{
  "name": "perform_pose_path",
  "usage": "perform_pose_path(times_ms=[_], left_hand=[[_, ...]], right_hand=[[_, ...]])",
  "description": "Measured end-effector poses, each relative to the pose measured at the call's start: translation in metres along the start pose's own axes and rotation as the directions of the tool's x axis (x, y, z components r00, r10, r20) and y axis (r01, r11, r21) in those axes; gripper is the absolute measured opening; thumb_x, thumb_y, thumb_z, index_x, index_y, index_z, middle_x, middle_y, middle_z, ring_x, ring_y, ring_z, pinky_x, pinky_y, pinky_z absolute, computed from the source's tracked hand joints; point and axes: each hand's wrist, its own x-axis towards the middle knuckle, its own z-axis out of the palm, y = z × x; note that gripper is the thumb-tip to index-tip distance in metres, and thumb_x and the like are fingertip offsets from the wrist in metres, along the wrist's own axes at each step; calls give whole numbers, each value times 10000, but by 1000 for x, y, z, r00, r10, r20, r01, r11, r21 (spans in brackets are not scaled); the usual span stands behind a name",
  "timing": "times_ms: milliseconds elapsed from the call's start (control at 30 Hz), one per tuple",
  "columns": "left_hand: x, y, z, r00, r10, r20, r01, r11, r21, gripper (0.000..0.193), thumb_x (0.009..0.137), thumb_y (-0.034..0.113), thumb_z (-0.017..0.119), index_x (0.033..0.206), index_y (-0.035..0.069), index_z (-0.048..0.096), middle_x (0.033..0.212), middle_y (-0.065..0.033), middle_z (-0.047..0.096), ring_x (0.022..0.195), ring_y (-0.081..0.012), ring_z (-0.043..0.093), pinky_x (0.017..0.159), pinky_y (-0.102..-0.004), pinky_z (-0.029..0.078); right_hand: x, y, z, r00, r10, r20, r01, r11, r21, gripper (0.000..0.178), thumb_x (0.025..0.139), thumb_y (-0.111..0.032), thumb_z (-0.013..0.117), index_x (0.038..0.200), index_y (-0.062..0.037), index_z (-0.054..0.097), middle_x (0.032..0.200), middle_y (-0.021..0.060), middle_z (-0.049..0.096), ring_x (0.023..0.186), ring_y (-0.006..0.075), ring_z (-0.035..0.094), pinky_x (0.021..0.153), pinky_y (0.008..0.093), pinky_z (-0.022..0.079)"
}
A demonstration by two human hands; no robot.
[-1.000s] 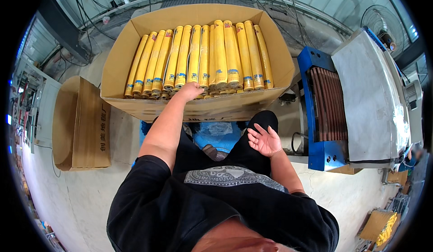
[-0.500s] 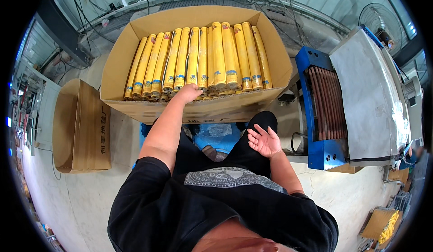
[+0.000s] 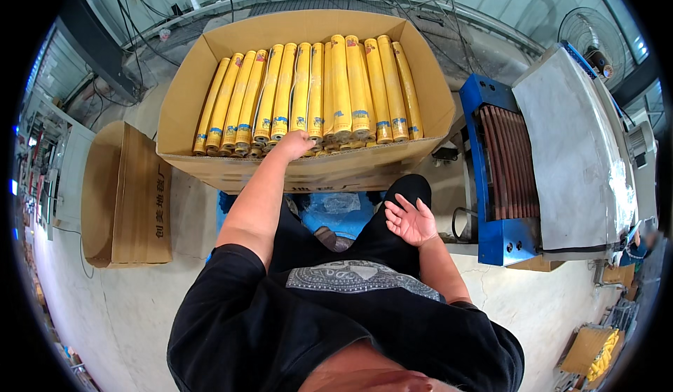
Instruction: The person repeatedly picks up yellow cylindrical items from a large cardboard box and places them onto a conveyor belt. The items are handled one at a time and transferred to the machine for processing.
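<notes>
A large cardboard box [image 3: 420, 151] stands open in front of my knees. Long yellow-wrapped rolls [image 3: 341, 87] lie side by side in it, their near ends marked in blue. My left hand [image 3: 296, 144] is at the box's near edge, against the lower ends of the middle rolls. Its fingers are curled closed, and what they grip, if anything, is hidden. Palm up by my right knee, my right hand [image 3: 412, 221] holds nothing, with its fingers loosely apart.
An empty cardboard box [image 3: 130, 196] lies at the left. To the right stands a blue-framed machine [image 3: 501, 241] with brown rollers and a grey cover; a fan [image 3: 594, 45] is behind it. Cables hang along the far wall. Another box [image 3: 585, 346] with yellow items sits lower right.
</notes>
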Motion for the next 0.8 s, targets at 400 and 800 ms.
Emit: perform_pose_path(times_ms=[400,800], left_hand=[[0,-2,4,999,-9,-43,5,996,-85,351,860,335,612,979,5,631,886,-143,669,794,-242,630,708,-359,488],[2,-5,5,993,5,-116,-19,992,-127,322,861,324,607,912,7,623,845,-129,662,770,-214,618,700,-350,481]], right_hand=[[-2,1,-2,1000,-13,-22,12,1000,-9,578,879,-465,561,1327,-118,442,1340,185,476,1175,337,505,974,495,406],[-1,0,-1,999,-30,-17,30,1000,0,599,866,-467,574,1328,-106,449,1340,192,475,1174,343,506,968,504,409]])
